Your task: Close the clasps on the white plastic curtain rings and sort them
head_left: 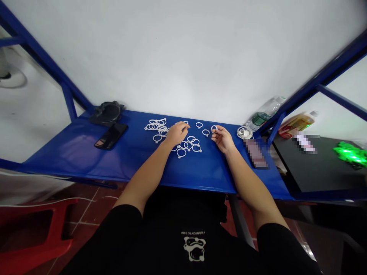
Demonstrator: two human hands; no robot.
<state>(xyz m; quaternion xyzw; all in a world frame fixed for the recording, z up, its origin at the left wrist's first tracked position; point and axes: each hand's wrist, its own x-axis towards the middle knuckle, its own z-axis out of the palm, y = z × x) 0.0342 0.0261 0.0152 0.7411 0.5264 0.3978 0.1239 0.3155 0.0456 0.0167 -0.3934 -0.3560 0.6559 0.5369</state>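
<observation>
My right hand (222, 138) pinches a white plastic ring (214, 129) between thumb and fingers, holding it up over the blue table (206, 172). Over the loose rings, my left hand (177, 134) has its thumb and fingertips apart, with a ring just beyond the fingertips. Between the hands lie two single rings, one farther back (199, 125) and one nearer (205, 133). A tangled group of rings (156, 125) sits left of my left hand. Several more rings (189, 145) lie spread in front of it, each with a small tab. My left hand hides some of them.
On the left are a black phone (111, 136) and a crumpled black bag (107, 112). To the right lie a coiled white cable (245, 132), a clear bottle (263, 114) and a blurred-out phone (256, 153). Blue frame bars (69, 101) rise at both sides. A white wall stands behind.
</observation>
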